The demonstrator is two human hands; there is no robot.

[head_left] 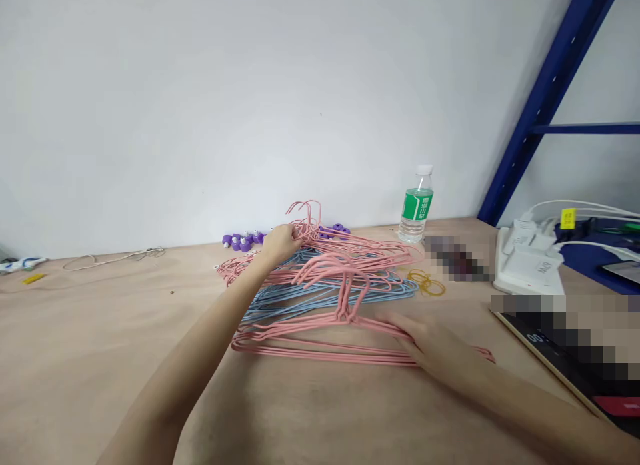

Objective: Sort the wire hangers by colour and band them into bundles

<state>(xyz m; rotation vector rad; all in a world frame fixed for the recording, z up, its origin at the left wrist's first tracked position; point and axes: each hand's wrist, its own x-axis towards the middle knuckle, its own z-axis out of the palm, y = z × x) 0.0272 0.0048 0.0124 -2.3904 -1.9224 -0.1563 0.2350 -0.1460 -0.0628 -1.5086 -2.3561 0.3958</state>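
A heap of pink wire hangers [350, 255] lies on the wooden table [85, 345] over several blue wire hangers [320, 295]. My left hand [283, 243] reaches to the far side of the heap and is closed round the necks of some pink hangers, whose hooks stick up. Nearer to me lies a small stack of pink hangers [310, 335]. My right hand [435, 348] rests flat on its right end, fingers stretched out.
A water bottle with a green label [416, 205] stands behind the heap. Yellow rubber bands [427, 281] lie to the right, purple clips [243, 240] at the back. A white power strip with cables [530, 258], a dark tablet [575, 358] and a blue rack [545, 91] fill the right side.
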